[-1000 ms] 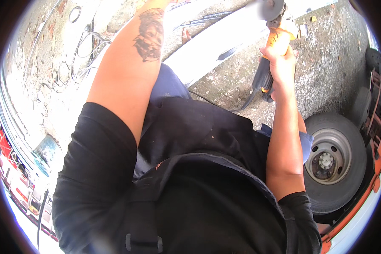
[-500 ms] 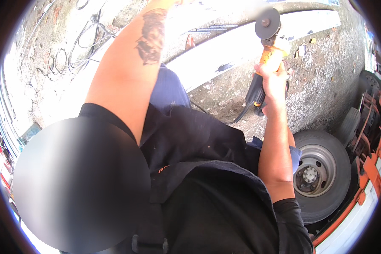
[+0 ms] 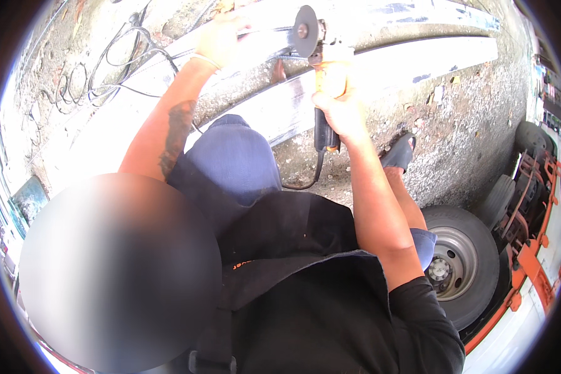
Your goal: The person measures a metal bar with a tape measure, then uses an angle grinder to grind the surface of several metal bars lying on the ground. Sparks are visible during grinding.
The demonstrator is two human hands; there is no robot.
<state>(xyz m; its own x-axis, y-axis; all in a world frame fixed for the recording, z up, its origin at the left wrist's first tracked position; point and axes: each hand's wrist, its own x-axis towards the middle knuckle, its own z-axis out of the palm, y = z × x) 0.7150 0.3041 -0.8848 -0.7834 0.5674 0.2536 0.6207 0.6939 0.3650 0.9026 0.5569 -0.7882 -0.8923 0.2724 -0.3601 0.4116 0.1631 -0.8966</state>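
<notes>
My right hand [image 3: 343,112] is wrapped round the body of an orange and black angle grinder [image 3: 332,78]. Its grey cutting disc [image 3: 306,31] faces left, and the power cord [image 3: 318,171] trails from the handle's lower end. Thin metal rods [image 3: 273,30] run between the disc and my left hand [image 3: 221,42], whose fingers close on them in strong glare. Whether the disc touches the rods cannot be made out. Below the rods lies a long pale metal strip [image 3: 393,67] on the rough ground.
Black cables [image 3: 115,65] lie coiled at the upper left. My knee [image 3: 234,156] is bent in the middle, and my sandalled foot [image 3: 400,153] rests right of the grinder. A vehicle wheel [image 3: 458,268] stands close on the right, beside an orange frame [image 3: 536,262].
The grinder has moved left in my right hand, bringing its disc near the rods. My left hand has come down into view at the rods. My knee and sandalled foot show more.
</notes>
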